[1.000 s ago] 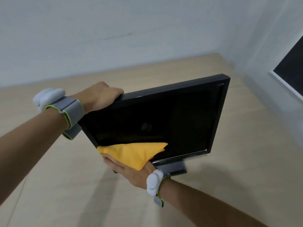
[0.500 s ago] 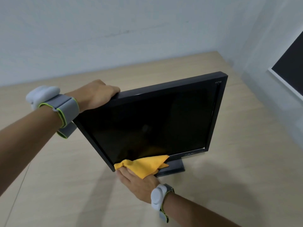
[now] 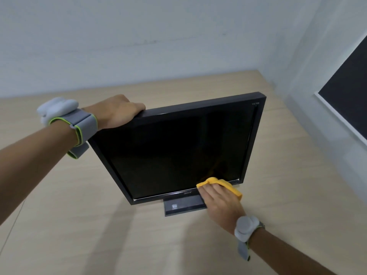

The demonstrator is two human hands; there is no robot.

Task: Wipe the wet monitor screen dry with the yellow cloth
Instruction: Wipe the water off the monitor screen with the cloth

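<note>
A black flat monitor (image 3: 174, 151) stands on its stand on a light wooden table, its dark screen tilted back toward me. My left hand (image 3: 116, 111) grips the monitor's top left corner. My right hand (image 3: 220, 201) presses the yellow cloth (image 3: 224, 184) against the bottom right part of the screen and its lower bezel. The cloth is bunched under my fingers, and only its upper edge and right end show. A faint yellow reflection appears on the glass above it.
The wooden table (image 3: 297, 195) runs to a white wall at the back and right. A dark panel with a white frame (image 3: 349, 100) hangs on the right wall. The monitor's stand base (image 3: 182, 207) sits just left of my right hand.
My right hand has slid the cloth along the screen's bottom edge from the lower left corner to the lower right. The left hand has kept its hold on the top corner.
</note>
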